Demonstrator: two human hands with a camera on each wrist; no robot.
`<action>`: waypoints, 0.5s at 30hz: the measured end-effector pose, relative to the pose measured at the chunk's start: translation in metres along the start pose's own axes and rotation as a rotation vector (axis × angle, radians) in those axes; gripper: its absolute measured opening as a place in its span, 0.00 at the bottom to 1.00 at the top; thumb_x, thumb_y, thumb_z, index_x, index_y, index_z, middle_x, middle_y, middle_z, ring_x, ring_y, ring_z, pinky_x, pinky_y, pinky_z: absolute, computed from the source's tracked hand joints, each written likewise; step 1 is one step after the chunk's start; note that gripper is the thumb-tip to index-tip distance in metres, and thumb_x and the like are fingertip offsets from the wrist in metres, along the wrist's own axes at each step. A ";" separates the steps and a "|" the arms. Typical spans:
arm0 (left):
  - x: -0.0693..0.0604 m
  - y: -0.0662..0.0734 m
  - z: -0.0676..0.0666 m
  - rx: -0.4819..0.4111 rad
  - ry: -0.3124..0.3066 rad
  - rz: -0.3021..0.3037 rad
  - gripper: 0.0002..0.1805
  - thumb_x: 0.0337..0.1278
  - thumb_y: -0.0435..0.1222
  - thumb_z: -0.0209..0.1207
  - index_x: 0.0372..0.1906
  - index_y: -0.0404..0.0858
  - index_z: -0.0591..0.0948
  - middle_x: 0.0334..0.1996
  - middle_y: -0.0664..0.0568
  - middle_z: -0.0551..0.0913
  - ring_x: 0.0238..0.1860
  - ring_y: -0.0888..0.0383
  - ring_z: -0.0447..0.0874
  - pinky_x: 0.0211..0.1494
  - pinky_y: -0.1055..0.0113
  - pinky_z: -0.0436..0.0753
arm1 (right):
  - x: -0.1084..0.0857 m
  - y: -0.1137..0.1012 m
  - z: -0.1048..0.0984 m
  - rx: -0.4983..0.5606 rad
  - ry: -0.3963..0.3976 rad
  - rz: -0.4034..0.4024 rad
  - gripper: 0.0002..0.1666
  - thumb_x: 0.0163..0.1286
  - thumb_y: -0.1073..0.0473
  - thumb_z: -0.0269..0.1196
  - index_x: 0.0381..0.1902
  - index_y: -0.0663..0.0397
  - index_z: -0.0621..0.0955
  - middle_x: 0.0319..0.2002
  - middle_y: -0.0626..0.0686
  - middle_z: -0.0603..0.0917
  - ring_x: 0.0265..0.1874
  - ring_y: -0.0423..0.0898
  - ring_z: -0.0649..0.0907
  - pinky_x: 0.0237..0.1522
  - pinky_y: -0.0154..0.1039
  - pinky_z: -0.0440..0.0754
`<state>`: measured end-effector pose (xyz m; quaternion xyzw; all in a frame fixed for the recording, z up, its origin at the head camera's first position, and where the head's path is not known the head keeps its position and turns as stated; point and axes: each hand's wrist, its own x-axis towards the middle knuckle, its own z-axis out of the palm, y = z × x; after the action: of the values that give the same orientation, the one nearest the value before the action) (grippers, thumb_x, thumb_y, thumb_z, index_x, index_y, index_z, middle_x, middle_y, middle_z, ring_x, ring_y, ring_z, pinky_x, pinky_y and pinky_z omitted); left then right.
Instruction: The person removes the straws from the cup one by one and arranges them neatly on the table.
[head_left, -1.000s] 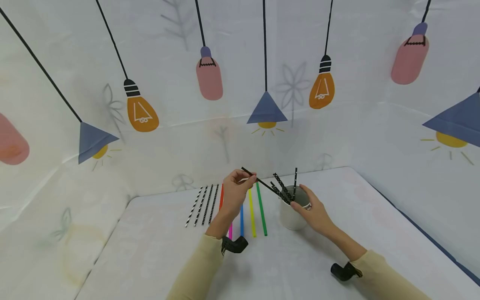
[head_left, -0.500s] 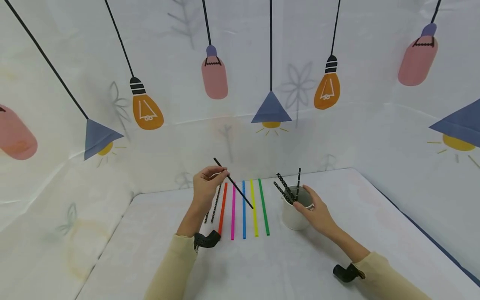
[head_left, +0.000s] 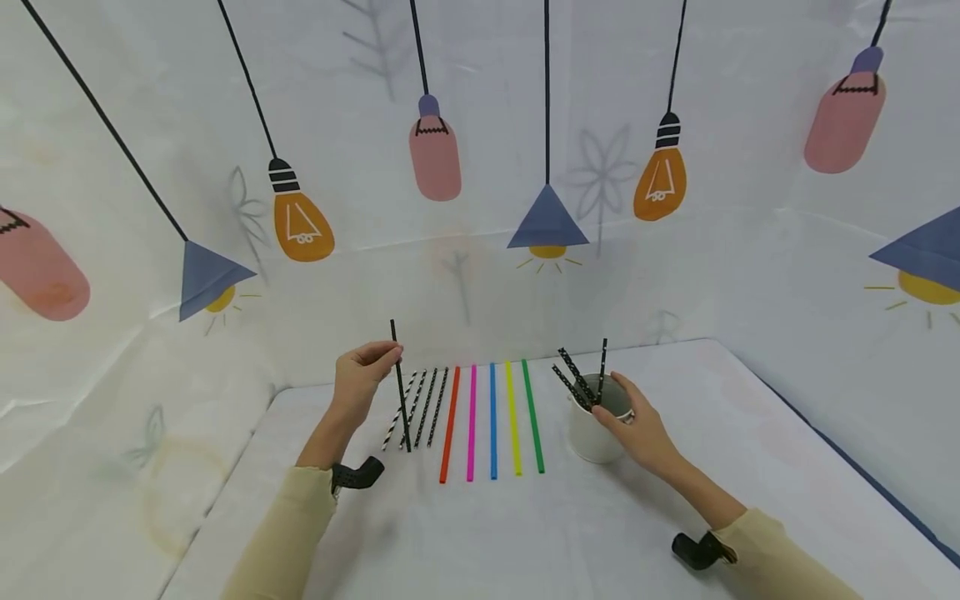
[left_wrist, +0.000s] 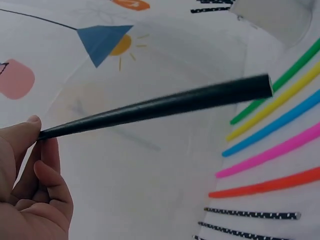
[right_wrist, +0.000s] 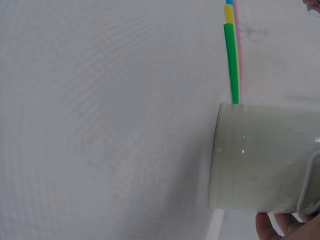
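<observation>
My left hand [head_left: 356,385] pinches a plain black straw [head_left: 403,412] near its upper end, over the left end of a row of straws. In the left wrist view the black straw [left_wrist: 165,106] stretches out from thumb and fingertips. A small white bucket [head_left: 591,437] stands upright on the right, several black patterned straws [head_left: 574,375] leaning in it. My right hand [head_left: 639,429] grips the bucket's rim from the right side. In the right wrist view, fingers [right_wrist: 267,230] touch the bucket wall [right_wrist: 265,155]; the rest of that hand is mostly out of frame.
Several black-and-white patterned straws [head_left: 425,408] lie at the row's left. Rightward follow a red straw [head_left: 450,425], pink straw [head_left: 472,425], blue straw [head_left: 493,425], yellow straw [head_left: 513,417] and green straw [head_left: 533,417]. A printed white sheet [head_left: 480,283] hangs behind the white table [head_left: 525,533].
My left hand has carried the black straw away from the bucket, leftward across the coloured straws to the patterned ones. The straw has turned nearly upright in view. My right hand stays on the bucket.
</observation>
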<state>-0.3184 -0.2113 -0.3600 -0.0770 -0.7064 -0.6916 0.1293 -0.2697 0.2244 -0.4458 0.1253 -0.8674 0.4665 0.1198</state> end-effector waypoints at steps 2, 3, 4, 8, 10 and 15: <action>0.004 -0.005 -0.008 0.027 -0.001 -0.047 0.16 0.58 0.39 0.67 0.46 0.31 0.83 0.40 0.50 0.85 0.42 0.60 0.82 0.46 0.71 0.79 | 0.000 0.001 0.000 -0.001 0.002 0.004 0.44 0.71 0.46 0.60 0.76 0.52 0.54 0.73 0.66 0.56 0.66 0.68 0.63 0.55 0.68 0.67; 0.005 -0.007 -0.011 0.039 -0.003 -0.067 0.17 0.58 0.39 0.67 0.47 0.31 0.83 0.40 0.50 0.85 0.42 0.60 0.81 0.46 0.71 0.79 | 0.000 0.002 0.000 0.001 0.003 0.006 0.44 0.71 0.46 0.60 0.76 0.52 0.54 0.72 0.66 0.56 0.66 0.68 0.62 0.56 0.68 0.67; 0.007 -0.010 -0.015 0.051 -0.012 -0.086 0.18 0.58 0.40 0.67 0.48 0.31 0.83 0.40 0.51 0.85 0.43 0.60 0.81 0.45 0.71 0.79 | -0.001 0.003 0.000 0.003 0.004 0.008 0.45 0.71 0.46 0.60 0.76 0.51 0.54 0.73 0.66 0.56 0.67 0.68 0.61 0.57 0.69 0.66; 0.014 -0.021 -0.028 0.111 -0.060 -0.142 0.22 0.60 0.40 0.65 0.53 0.29 0.80 0.44 0.52 0.85 0.45 0.61 0.79 0.44 0.72 0.78 | -0.001 0.006 0.002 0.006 0.005 0.014 0.45 0.70 0.45 0.61 0.77 0.50 0.54 0.73 0.64 0.56 0.68 0.68 0.59 0.59 0.70 0.61; 0.017 -0.026 -0.034 0.136 -0.090 -0.157 0.22 0.62 0.39 0.64 0.55 0.28 0.79 0.47 0.50 0.84 0.45 0.62 0.79 0.44 0.72 0.78 | -0.001 0.007 0.002 0.005 0.007 0.014 0.45 0.70 0.45 0.61 0.77 0.50 0.54 0.73 0.64 0.56 0.69 0.68 0.58 0.60 0.70 0.60; 0.024 -0.034 -0.043 0.170 -0.128 -0.167 0.20 0.64 0.35 0.62 0.56 0.28 0.79 0.51 0.44 0.81 0.40 0.59 0.76 0.38 0.71 0.75 | 0.002 0.005 0.002 0.010 0.013 0.003 0.45 0.70 0.45 0.61 0.76 0.51 0.54 0.73 0.64 0.56 0.69 0.68 0.58 0.60 0.70 0.59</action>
<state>-0.3482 -0.2569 -0.3853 -0.0505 -0.7733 -0.6312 0.0321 -0.2732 0.2252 -0.4497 0.1214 -0.8646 0.4716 0.1240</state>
